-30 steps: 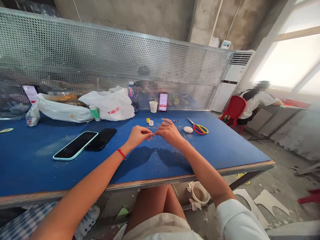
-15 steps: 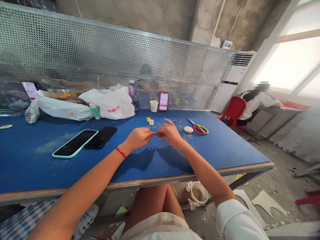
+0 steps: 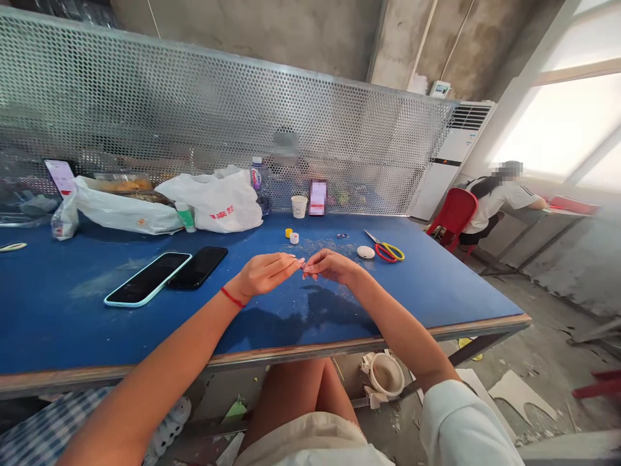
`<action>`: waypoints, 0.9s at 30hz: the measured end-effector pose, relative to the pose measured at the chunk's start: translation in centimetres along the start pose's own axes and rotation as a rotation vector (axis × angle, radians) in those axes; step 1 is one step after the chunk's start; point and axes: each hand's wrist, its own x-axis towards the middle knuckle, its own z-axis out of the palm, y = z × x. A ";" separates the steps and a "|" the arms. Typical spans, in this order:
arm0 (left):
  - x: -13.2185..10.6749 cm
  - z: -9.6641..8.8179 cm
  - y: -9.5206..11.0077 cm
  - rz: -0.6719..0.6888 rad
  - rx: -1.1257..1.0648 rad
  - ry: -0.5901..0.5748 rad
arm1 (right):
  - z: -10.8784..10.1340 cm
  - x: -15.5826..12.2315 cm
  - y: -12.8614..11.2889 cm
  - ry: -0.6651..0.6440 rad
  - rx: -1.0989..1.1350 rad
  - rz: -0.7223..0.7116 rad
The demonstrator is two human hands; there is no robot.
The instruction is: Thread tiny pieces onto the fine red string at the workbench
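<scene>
Above the blue tabletop, my left hand and my right hand meet at the fingertips. Both hands are closed in a pinch. Whatever lies between the fingers is too small to make out. Just beyond the hands are a small yellow cap and a small white cap. To the right of my right hand lie a round white case and scissors with one red and one yellow handle. A small dark ring-shaped item is behind them.
Two phones, one light-blue-cased and one black, lie at left. White plastic bags, a bottle, a paper cup and an upright phone line the perforated metal screen. A person sits far right.
My right hand has turned, its raised fingers coming down and curling in toward my left fingertips. My left hand has rotated slightly, its fingers now pointing more to the right.
</scene>
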 end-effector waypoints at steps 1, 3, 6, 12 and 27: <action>0.2 0.3 0.1 -0.031 -0.013 0.075 | 0.0 0.0 -0.1 0.014 -0.017 -0.024; 0.8 0.8 0.4 -0.108 -0.031 0.239 | -0.1 -0.2 -0.5 0.086 -0.113 -0.118; 1.8 1.0 0.9 -0.273 -0.147 0.386 | 0.0 -0.5 -0.9 0.329 -0.503 -0.361; 2.5 1.2 0.3 -0.676 -0.813 0.322 | 0.7 -0.8 -0.2 0.535 -1.452 -0.733; 2.0 1.9 -0.7 -0.778 -0.940 0.237 | 0.6 -1.1 -0.2 0.518 -1.829 -0.957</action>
